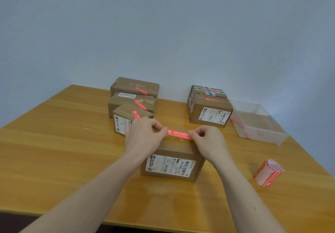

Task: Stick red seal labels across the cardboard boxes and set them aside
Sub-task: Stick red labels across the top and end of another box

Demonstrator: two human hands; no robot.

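Head view: a brown cardboard box [173,160] with a white shipping label on its near face sits mid-counter [54,151], glossy yellow wood. The left hand [145,135] and right hand [208,138], fingers curled, each pinch one end of a red seal label [178,134] stretched flat over the box top. A curled roll of red labels [268,173] lies to the right.

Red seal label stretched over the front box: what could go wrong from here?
1. Both hands, left hand and right hand, pinch the red seal label by its ends; it may land crooked or wrinkled on the front box.
2. Adhesive might cling to fingertips on release, lifting an end.
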